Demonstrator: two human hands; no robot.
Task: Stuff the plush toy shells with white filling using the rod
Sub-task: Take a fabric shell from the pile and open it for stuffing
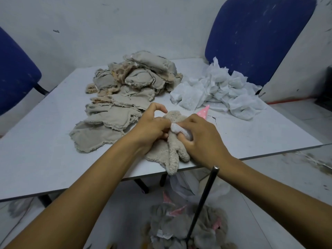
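Note:
A beige plush toy shell lies at the front edge of the grey table, its legs hanging over the edge. My left hand grips the shell's upper part on the left. My right hand pinches a wad of white filling against the shell's middle. A dark metal rod stands upright below the table edge, under my right forearm, with no hand on it. A pink dotted piece pokes out behind my right hand.
A heap of flat beige shells covers the table's middle left. White filling packets are piled at the back right. Two blue chairs stand behind the table. Plush toys lie on the floor below.

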